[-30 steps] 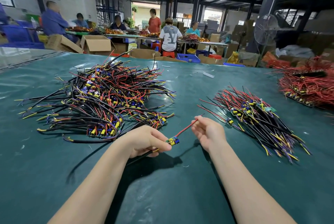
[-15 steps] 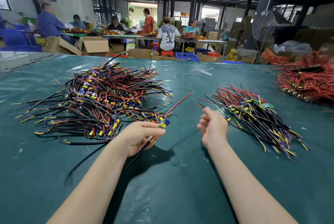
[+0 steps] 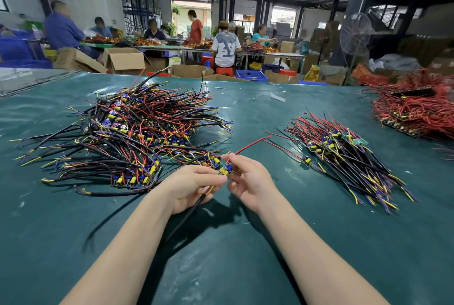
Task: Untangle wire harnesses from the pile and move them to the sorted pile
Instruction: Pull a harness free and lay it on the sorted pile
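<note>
We are holding the wire harness point(image 3: 226, 170) just above the table point(image 3: 221, 267), near us, between the tangled pile point(image 3: 137, 132) at left and the sorted pile point(image 3: 344, 154) at right. Our left hand point(image 3: 194, 186) is gripping its black cable point(image 3: 190, 210); our right hand point(image 3: 250, 181), previously apart and empty, is now pinching its red lead point(image 3: 253, 143).

Harness point(image 3: 226, 170): at the fingers point(image 3: 211, 178), above the table point(image 3: 221, 260).
Tangled pile point(image 3: 127, 137): on table, left of and beyond fingers.
Sorted pile point(image 3: 344, 157): right of fingers.
Third heap point(image 3: 412, 110): far right, behind sorted pile.
</note>
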Motion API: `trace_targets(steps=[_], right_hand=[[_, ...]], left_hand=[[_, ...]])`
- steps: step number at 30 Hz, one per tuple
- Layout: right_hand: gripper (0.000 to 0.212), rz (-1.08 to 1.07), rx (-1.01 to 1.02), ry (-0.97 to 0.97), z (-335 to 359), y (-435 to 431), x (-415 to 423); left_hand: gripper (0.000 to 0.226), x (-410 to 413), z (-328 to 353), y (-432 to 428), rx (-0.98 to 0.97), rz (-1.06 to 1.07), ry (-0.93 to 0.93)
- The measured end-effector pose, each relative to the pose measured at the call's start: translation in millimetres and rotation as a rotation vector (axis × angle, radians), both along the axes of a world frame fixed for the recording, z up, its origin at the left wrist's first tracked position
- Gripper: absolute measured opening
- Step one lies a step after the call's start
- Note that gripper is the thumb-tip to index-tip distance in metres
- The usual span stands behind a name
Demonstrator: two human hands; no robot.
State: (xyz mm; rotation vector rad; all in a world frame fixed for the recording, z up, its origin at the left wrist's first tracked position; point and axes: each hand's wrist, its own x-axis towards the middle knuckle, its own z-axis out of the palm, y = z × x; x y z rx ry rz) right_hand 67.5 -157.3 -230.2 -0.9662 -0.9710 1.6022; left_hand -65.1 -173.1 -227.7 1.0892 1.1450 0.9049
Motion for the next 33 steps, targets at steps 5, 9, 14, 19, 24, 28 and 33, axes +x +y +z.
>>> trace_targets(steps=[5,9,14,19,24,28,33], right_hand=[[0.027,0.044,0.059,-0.093,5,0,6],[0.027,0.094,0.142,-0.264,8,0,13],[0.016,0.051,0.059,-0.111,2,2,14],[0.018,-0.05,-0.013,-0.007,4,4,14],[0.027,-0.01,-0.215,0.249,6,4,14],[0.026,-0.145,-0.214,0.325,5,7,17],[0.022,-0.452,-0.131,0.429,1,22,41]], left_hand=[[0.019,-4,3,-1,0.04,0.031,0.064],[0.019,-16,8,1,0.009,0.027,0.124],[0.018,-14,5,3,0.05,0.031,0.143],[0.021,-13,4,4,0.094,0.043,0.142],[0.019,-18,7,4,0.082,0.043,0.139],[0.021,-17,4,3,0.058,-0.004,0.152],[0.023,-15,3,1,0.015,-0.054,0.172]])
